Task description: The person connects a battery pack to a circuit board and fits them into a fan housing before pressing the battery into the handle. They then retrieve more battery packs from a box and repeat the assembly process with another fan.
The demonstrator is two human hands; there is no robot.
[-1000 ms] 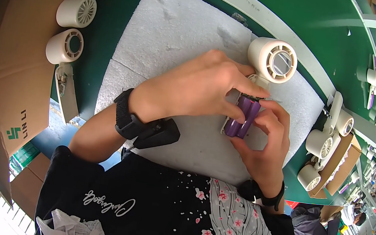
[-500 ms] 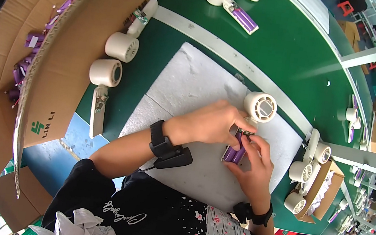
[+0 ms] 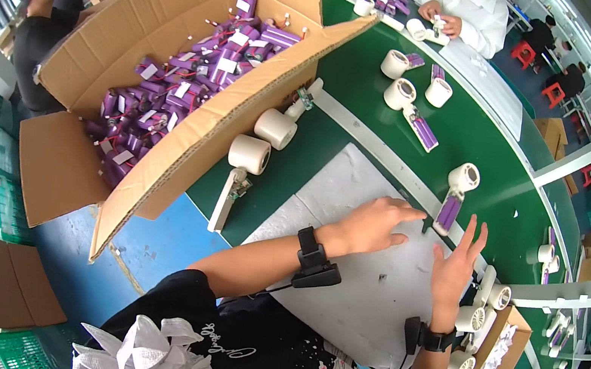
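A white handheld fan (image 3: 464, 177) with a purple battery pack (image 3: 449, 213) in its opened handle lies across the pale strip, past the far edge of the foam sheet. My left hand (image 3: 373, 227) hovers over the white foam sheet (image 3: 340, 191), fingers stretched and holding nothing. To the right, my right hand (image 3: 455, 266) is raised with fingers spread, near the battery end of the fan but apart from it. Two opened fans, one with its white round head (image 3: 249, 155) nearer me, lie left of the sheet with circuit boards showing in their handles.
A big cardboard box (image 3: 182, 175) full of purple battery packs (image 3: 172, 90) stands at left. Several more fans (image 3: 400, 95) lie on the green table (image 3: 344, 62) beyond the strip. At right are fan parts (image 3: 470, 317) and a small box (image 3: 503, 353). A co-worker's hands (image 3: 442, 19) handle parts opposite.
My hands have let go of the fan with the battery pack and drawn apart. It now lies farther off, on the strip. The view has swung left, showing more of the large box.
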